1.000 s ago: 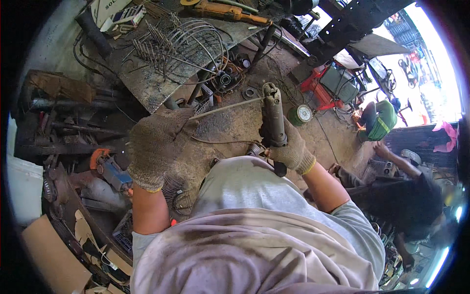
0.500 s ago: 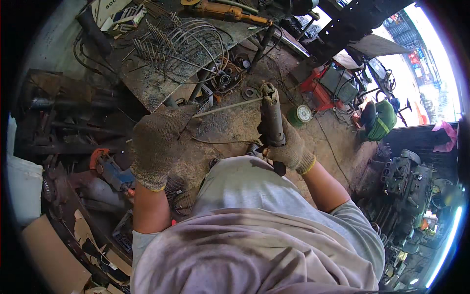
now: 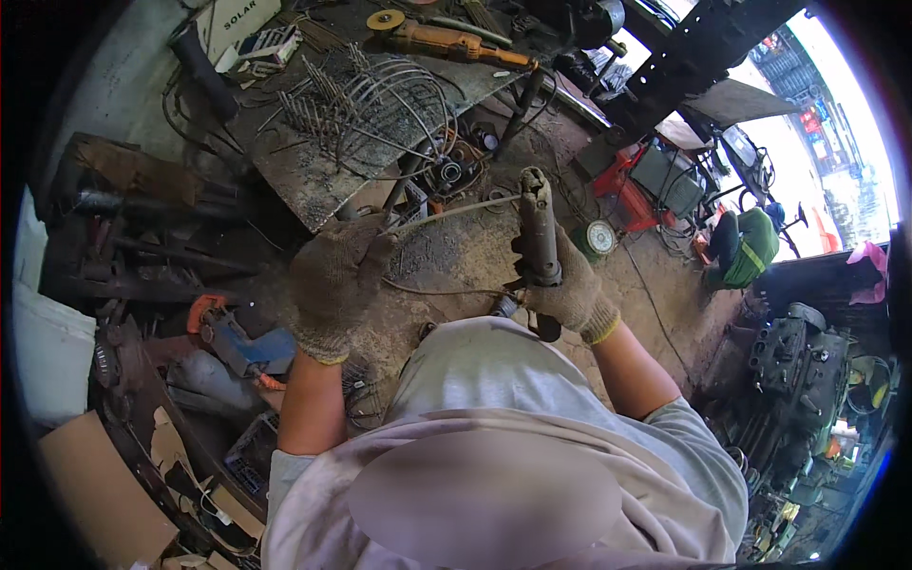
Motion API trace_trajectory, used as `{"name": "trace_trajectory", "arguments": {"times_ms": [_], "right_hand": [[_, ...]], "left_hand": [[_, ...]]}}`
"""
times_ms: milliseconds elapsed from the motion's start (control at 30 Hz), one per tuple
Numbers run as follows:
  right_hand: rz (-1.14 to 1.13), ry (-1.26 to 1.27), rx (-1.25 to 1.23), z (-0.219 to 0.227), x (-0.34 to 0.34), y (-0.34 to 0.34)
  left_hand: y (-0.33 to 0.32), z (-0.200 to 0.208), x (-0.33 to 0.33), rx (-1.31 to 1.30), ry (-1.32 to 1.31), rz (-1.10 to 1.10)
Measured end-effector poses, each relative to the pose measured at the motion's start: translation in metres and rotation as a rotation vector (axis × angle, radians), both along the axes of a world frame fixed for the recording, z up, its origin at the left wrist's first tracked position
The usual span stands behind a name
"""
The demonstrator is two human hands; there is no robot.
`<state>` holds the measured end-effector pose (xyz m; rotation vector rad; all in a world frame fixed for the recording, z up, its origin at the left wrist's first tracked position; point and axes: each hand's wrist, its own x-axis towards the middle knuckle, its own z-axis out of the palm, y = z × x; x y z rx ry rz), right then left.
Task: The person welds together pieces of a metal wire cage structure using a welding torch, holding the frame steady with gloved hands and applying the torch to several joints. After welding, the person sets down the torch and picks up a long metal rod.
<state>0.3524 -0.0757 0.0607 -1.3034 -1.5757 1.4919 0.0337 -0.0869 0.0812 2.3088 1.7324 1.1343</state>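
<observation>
My right hand (image 3: pixel 570 299), in a knitted work glove with a yellow cuff, is wrapped round a worn, dark cylindrical welding electrode holder (image 3: pixel 541 233). The holder stands nearly upright in front of my lap. A thin pale welding rod (image 3: pixel 456 211) runs from its upper end across to the left. My left hand (image 3: pixel 332 285), gloved alike, is closed round the rod's other end, its thumb and fingers together there. The back of that glove hides the rod's far tip. Whether the rod sits firmly in the holder's jaws I cannot tell.
Ahead, a metal workbench (image 3: pixel 285 180) bears a wire frame of bent rods (image 3: pixel 399 104) and an orange angle grinder (image 3: pixel 456 43). A round green can (image 3: pixel 598 237) stands on the floor. At right are a person in green (image 3: pixel 750 247) and an engine block (image 3: pixel 803 356); a blue tool (image 3: pixel 252 347) lies left.
The whole view has shifted slightly, so the bench and floor things appear a little to the right and lower. Both hands keep their hold on the holder and the rod.
</observation>
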Motion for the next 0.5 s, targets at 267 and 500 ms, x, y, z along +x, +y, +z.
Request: {"name": "trace_trajectory", "arguments": {"times_ms": [267, 500], "right_hand": [[-0.046, 0.004, -0.004, -0.009, -0.011, 0.002], [-0.029, 0.055, 0.037, -0.03, -0.012, 0.008]], "left_hand": [[0.002, -0.025, 0.01, -0.113, -0.424, -0.039], [0.012, -0.043, 0.028, -0.289, -0.852, -0.03]]}}
